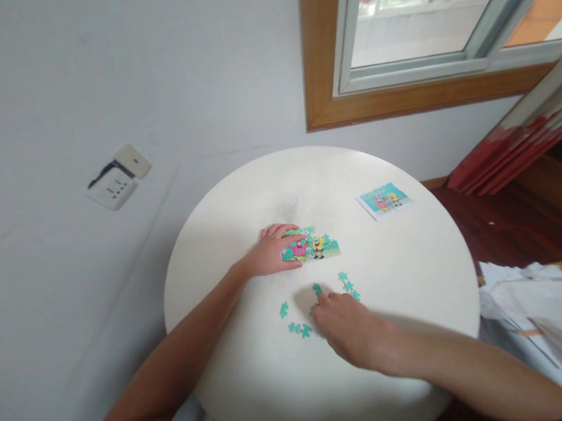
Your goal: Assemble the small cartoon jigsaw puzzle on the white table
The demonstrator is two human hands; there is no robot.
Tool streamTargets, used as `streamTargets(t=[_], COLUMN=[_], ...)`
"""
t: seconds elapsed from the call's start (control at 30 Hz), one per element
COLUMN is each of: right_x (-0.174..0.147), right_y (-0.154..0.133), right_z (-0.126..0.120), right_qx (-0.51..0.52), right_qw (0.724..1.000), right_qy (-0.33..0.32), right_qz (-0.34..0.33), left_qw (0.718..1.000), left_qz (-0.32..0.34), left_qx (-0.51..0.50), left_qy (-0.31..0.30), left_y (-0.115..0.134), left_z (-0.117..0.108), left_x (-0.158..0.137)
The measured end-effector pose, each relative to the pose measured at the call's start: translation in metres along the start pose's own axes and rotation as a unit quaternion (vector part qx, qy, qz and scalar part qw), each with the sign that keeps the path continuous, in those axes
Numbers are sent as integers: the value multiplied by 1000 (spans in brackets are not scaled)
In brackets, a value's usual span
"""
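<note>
A partly assembled jigsaw puzzle [317,247] with a pink and a yellow cartoon figure lies on the white round table [251,373]. My left hand [274,250] rests flat at its left end, fingers spread and overlapping its edge. Below the puzzle, my right hand [346,325] is curled, its fingertips at a small teal puzzle piece [317,288]. Whether that piece is lifted or pressed on the table, I cannot tell. Loose teal pieces [348,286] lie just above and right of that hand, and others [305,331] lie to its left. My right fingers partly cover one more piece.
A picture card [385,201] with the same cartoon figures lies at the table's back right. Behind are a wall with a socket [112,185] and a wood-framed window [318,60]. Papers [536,305] are piled beyond the right edge, below a red curtain [506,145].
</note>
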State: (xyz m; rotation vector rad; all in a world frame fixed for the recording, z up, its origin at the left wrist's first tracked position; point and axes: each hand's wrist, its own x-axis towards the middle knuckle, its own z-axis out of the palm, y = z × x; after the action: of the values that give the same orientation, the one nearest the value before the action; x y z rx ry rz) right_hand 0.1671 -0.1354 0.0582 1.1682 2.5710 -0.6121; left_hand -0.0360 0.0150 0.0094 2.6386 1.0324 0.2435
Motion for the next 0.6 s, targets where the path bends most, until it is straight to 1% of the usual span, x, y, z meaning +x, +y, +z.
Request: streamTargets(t=[0.2, 0.3, 0.4, 0.47, 0.53, 0.6], right_x=[-2, -2, 0, 3, 9, 17], right_y=[1, 3, 10, 22, 39, 63], right_z=[-4, -1, 1, -2, -9, -18], right_qx=[-4, -6, 12, 48, 114, 210], right_qw=[1000, 1000, 999, 998, 990, 966], right_qy=[-10, -5, -5, 20, 76, 149], right_qz=[-12, -19, -41, -38, -21, -5], left_qw=[1000, 1000, 1000, 1000, 1000, 1000], left_qz=[-3, -3, -1, -2, -4, -5], left_qx=[5, 7, 8, 10, 11, 10], left_qy=[0, -1, -2, -2, 1, 4], left_y=[-1, -1, -1, 0, 1, 2], left_z=[2, 2, 1, 1, 1, 0], left_x=[0, 0, 0, 0, 0, 0])
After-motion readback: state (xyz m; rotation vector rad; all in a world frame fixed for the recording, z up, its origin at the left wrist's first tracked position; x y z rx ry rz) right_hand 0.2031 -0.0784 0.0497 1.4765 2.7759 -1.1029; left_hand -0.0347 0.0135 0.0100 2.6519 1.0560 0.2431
